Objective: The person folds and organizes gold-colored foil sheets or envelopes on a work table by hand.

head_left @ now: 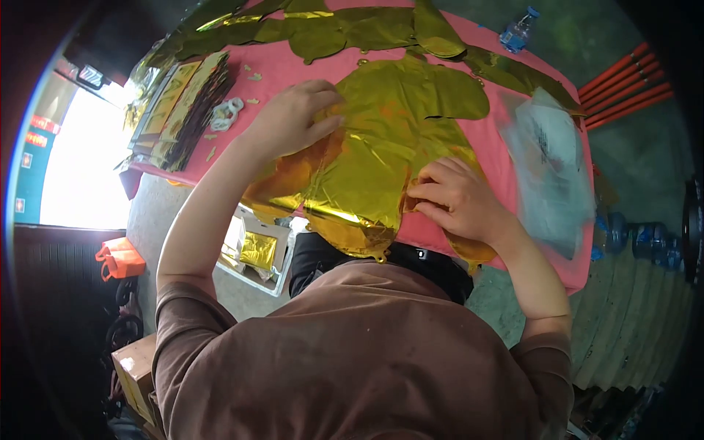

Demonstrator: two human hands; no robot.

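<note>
The gold foil piece [367, 161] lies in the near middle of the pink tabletop [275, 62], with its near end hanging over the edge, close to the person's body. Probably it is spread flat so that both sides are easy to reach. The left hand [297, 117] rests at its left side with curled, partly open fingers; whether they grip the foil, one cannot tell. The right hand [458, 198] is almost closed, thumb and fingertips pinching a fold at the right, perhaps to control this edge.

On the far side, other gold foil pieces [352, 33] overlap, and some reach toward the working piece, so they may catch on it. At left stand stacked packets [191, 110], and beside them a white bundle [226, 114]. At right, clear plastic bags [550, 169] take up much space. A bottle [518, 31] is at far right.
</note>
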